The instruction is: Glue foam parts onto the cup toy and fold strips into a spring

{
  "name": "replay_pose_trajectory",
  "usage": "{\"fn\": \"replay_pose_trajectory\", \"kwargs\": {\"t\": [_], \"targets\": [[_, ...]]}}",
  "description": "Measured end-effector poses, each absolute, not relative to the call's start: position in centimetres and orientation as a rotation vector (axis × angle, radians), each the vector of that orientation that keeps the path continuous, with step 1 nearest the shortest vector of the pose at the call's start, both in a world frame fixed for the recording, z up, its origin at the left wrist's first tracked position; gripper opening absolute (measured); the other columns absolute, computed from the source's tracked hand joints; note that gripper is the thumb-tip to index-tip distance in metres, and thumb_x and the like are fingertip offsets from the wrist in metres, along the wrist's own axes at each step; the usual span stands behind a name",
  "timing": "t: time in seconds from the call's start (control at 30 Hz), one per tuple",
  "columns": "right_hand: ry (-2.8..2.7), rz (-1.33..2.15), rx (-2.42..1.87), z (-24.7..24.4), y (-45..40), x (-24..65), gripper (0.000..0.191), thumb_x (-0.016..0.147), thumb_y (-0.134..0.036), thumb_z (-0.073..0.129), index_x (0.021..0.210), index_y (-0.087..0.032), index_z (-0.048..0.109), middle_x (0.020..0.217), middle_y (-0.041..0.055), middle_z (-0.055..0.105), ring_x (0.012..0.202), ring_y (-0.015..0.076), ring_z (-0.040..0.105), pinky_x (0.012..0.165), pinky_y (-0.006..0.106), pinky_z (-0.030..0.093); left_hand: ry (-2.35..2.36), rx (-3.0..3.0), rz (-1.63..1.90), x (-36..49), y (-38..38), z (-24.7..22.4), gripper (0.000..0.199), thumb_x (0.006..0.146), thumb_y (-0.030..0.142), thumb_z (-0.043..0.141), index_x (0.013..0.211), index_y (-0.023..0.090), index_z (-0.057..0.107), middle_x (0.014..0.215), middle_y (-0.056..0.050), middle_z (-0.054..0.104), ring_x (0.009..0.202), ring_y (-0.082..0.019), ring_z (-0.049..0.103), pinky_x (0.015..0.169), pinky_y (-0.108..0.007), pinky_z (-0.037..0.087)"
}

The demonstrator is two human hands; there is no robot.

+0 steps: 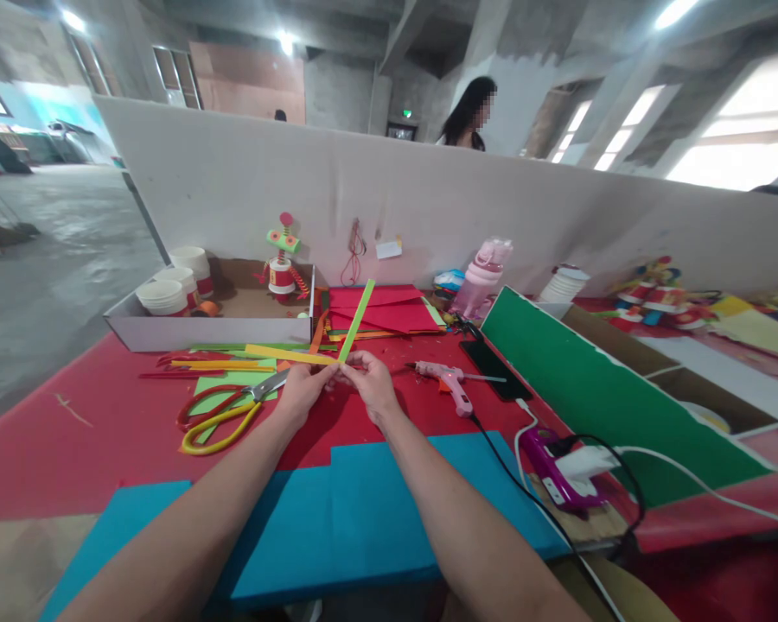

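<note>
A yellow paper strip (285, 354) and a light green paper strip (358, 320) meet at their ends between my fingertips, forming a V. My left hand (306, 389) pinches the join from the left, closed on the yellow strip. On the other side my right hand (369, 384) is closed on the lower end of the green strip. Scissors (224, 415) with red and yellow handles lie left of my left hand, over green paper. A pink glue gun (447, 380) rests on the red table to the right of my right hand.
Blue sheets (389, 510) cover the near edge. A box (213, 333) with cups and a paper figure stands back left, red paper (382, 309) behind my hands. Rightward are a phone (493, 367), a purple power strip (561, 475), cables and a green panel (609, 389). A person is beyond the partition.
</note>
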State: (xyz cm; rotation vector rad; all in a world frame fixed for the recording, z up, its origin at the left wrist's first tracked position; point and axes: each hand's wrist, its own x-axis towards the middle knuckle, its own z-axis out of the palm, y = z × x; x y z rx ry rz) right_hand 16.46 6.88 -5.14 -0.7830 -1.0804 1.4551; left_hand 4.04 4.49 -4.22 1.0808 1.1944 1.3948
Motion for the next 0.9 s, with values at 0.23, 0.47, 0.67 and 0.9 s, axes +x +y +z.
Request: {"fn": "replay_pose_trajectory", "kwargs": {"t": [0.23, 0.47, 0.67, 0.9], "targets": [[-1.154, 1.494, -0.802, -5.13, 7.21, 16.92, 0.033, 0.058, -0.038, 0.079, 0.078, -0.017, 0.062, 0.07, -0.0014, 0.067, 0.063, 0.0118, 0.063, 0.066, 0.028, 0.056, 1.222, 1.094, 1.418, 3.95, 4.69, -4.43, 0.027, 0.064, 0.038, 0.074, 0.062, 0.012, 0.066, 0.054, -0.003, 0.062, 0.048, -0.012, 0.051, 0.048, -0.023, 0.037], [-1.141, 1.46, -0.826, -4.9, 7.05, 16.79, 0.032, 0.059, -0.039, 0.078, 0.074, -0.017, 0.061, 0.065, -0.0025, 0.064, 0.057, 0.0105, 0.061, 0.062, 0.026, 0.055, 1.266, 1.161, 1.425, 3.96, 4.79, -4.39, 0.03, 0.065, 0.042, 0.074, 0.063, 0.014, 0.062, 0.053, -0.001, 0.06, 0.048, -0.012, 0.05, 0.048, -0.023, 0.038], [-1.115, 1.484, -0.818, -4.87, 6.87, 16.5, 0.033, 0.058, -0.038, 0.079, 0.076, -0.017, 0.061, 0.071, -0.0002, 0.068, 0.061, 0.0126, 0.063, 0.067, 0.029, 0.055, 1.177, 1.193, 1.462, 3.94, 4.66, -4.23, 0.033, 0.064, 0.045, 0.074, 0.062, 0.016, 0.057, 0.053, 0.003, 0.054, 0.048, -0.01, 0.047, 0.048, -0.022, 0.037], [-1.103, 1.48, -0.829, -5.09, 7.15, 16.72, 0.031, 0.057, -0.036, 0.079, 0.075, -0.017, 0.062, 0.069, -0.0011, 0.066, 0.061, 0.0115, 0.061, 0.067, 0.028, 0.054, 1.158, 1.175, 1.433, 4.12, 4.47, -3.75, 0.031, 0.064, 0.042, 0.074, 0.063, 0.015, 0.059, 0.053, 0.002, 0.055, 0.047, -0.009, 0.045, 0.048, -0.022, 0.036]]}}
